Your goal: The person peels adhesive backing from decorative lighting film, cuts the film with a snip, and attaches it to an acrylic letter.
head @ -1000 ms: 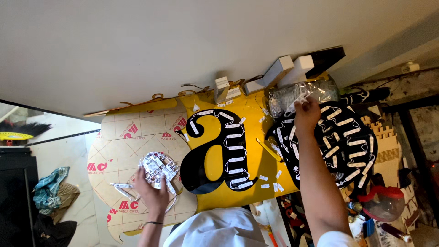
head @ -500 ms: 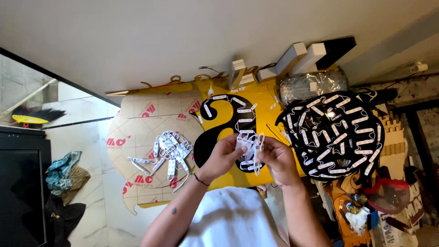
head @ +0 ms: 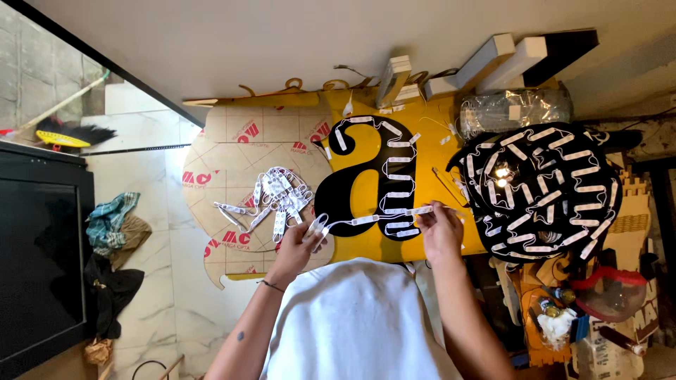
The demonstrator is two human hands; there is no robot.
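Strip [head: 373, 219] of white light modules stretched taut across the foot of the black letter [head: 366, 176], my left hand [head: 299, 243] pinching one end, my right hand [head: 440, 229] the other; next, I judge, pressing it down calls for alignment along the letter's stroke.

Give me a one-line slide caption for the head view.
Left hand and right hand stretch a strand of white light modules over a black letter-shaped panel on a yellow board.
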